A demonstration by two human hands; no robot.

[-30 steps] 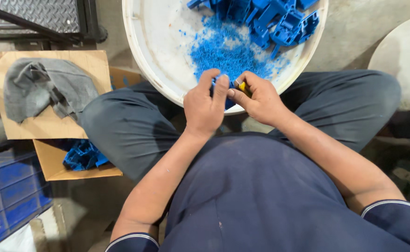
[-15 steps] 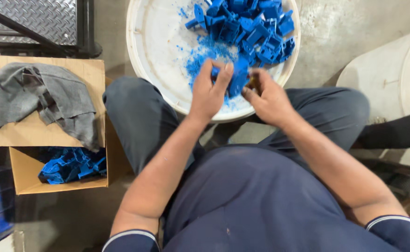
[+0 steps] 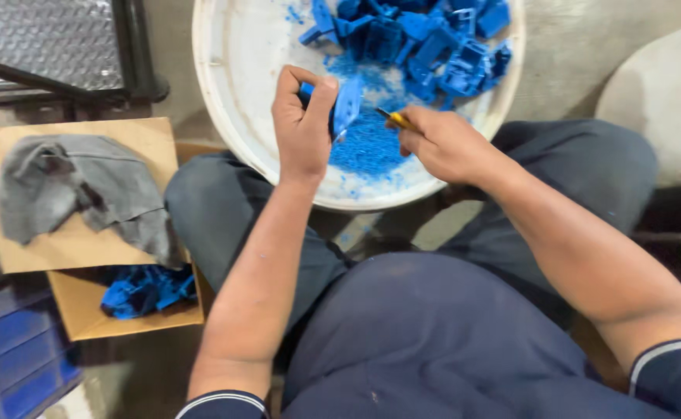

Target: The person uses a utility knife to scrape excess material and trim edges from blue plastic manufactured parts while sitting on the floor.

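while the left hand (image 3: 303, 128) closes round a blue plastic part (image 3: 346, 109), tilted edge-up for trimming, the right hand (image 3: 443, 143) pinches a small yellow-handled tool (image 3: 394, 119) at its 3 o'clock. white basin (image 3: 232, 93) on lap catches blue shavings (image 3: 368, 143); untrimmed pile (image 3: 426, 43) at 12 o'clock, cardboard box (image 3: 84, 318) with grey cloth (image 3: 77, 194) at 8 o'clock.

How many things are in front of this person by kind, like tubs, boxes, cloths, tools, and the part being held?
White tub: 1
Cardboard box: 1
Grey cloth: 1
Yellow-handled tool in the right hand: 1
Blue plastic part in the left hand: 1
Heaps of blue parts, too tangled to count singly: 2, tub and box
Total: 7
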